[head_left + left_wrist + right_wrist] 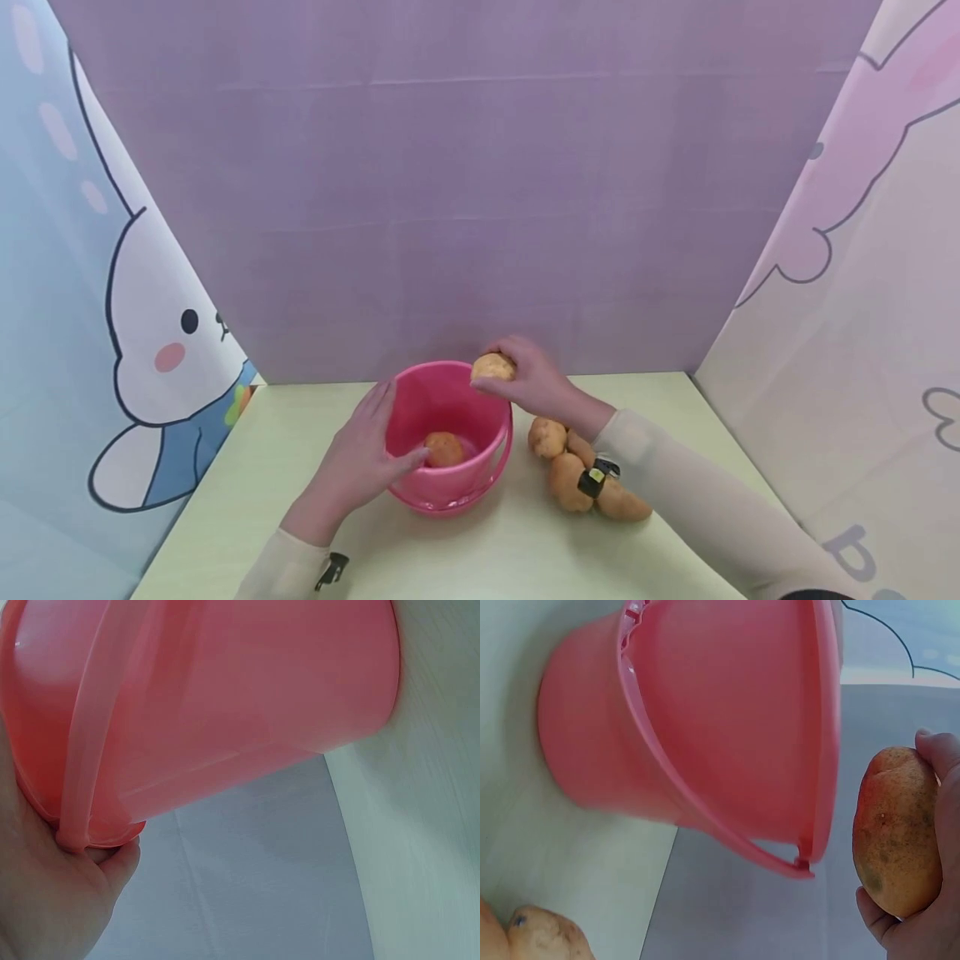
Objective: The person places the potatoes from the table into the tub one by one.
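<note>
A pink plastic bucket [459, 482] stands upright on the table, its handle hanging down along the outside. Inside it, one potato [445, 448] lies at the bottom. My left hand [360, 458] holds the bucket's left rim, thumb across the near edge; in the left wrist view, fingers bend around the rim by the handle joint. Over the right side of the rim, my right hand [543, 387] grips another potato [898, 832] between thumb and fingers. That potato is clear of the bucket in the right wrist view.
Several potatoes [572, 483] lie in a cluster right of the bucket, partly hidden under the right forearm. A purple backdrop [480, 208] rises behind the pale table [420, 567]. Printed side panels [847, 400] flank it.
</note>
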Tool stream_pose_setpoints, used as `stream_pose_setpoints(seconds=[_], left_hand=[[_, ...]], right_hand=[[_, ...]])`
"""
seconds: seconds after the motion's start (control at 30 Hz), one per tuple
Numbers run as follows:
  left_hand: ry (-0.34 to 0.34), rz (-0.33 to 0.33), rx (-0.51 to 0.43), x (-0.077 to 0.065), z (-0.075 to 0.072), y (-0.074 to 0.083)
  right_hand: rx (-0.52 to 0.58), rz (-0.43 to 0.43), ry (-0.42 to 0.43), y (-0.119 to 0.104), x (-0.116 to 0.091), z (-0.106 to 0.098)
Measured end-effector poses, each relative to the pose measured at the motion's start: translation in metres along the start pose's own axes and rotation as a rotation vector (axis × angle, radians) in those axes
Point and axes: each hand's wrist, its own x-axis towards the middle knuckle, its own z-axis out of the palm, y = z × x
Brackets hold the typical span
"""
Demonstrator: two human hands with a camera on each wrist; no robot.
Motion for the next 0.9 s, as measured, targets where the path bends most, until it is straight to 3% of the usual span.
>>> stream_pose_setpoints(seconds=[0.6, 0.9], left_hand=[[-0.008, 0.000, -0.011, 0.001, 0.000, 0.000], [0.003, 0.013, -0.007, 0.001, 0.000, -0.002]], right_hand=[[0.037, 0.019, -0.124, -0.023, 0.013, 0.029], [0.034, 0.018, -0.147, -0.027, 0.017, 0.041]])
